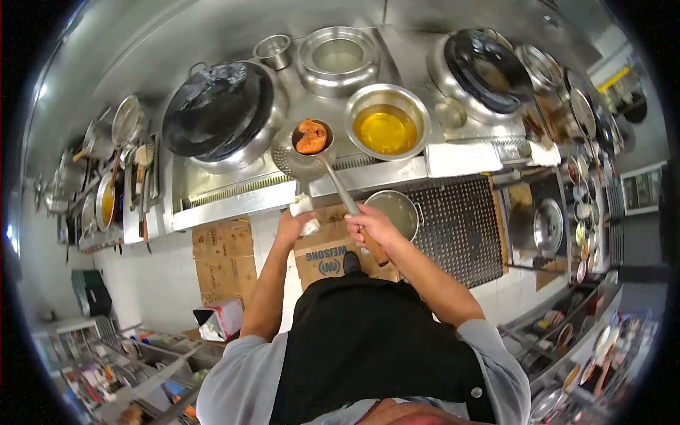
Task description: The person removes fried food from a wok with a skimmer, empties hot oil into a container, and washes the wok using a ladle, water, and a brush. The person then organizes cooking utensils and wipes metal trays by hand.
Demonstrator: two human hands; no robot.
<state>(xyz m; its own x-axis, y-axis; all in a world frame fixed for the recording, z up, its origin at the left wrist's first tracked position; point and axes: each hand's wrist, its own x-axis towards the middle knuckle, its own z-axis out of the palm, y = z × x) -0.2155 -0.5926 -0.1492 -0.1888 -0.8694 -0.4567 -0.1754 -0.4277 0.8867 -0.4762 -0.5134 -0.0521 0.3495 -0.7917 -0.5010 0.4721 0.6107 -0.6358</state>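
Observation:
My right hand point(372, 228) grips the wooden handle of a long metal ladle point(342, 190). Orange-brown chunks of food point(311, 137) sit in the ladle's bowl, which is over the stove counter. Under and to the left of that bowl is a perforated skimmer point(284, 161). My left hand point(286, 228) is closed around a folded white cloth point(302, 206) at the counter's front edge, just below the skimmer; whether the skimmer's handle is inside the cloth is hidden. Right of the ladle's bowl stands a metal basin point(427, 122) of clear yellow oil.
Black woks stand on the left burner point(212, 113) and right burner point(489, 67). A wide-rimmed steel pot point(338, 81) and a small steel cup point(273, 51) are behind. A handled pot point(392, 212) sits below the counter, beside the black floor mat point(460, 234). Cardboard point(223, 258) covers part of the floor.

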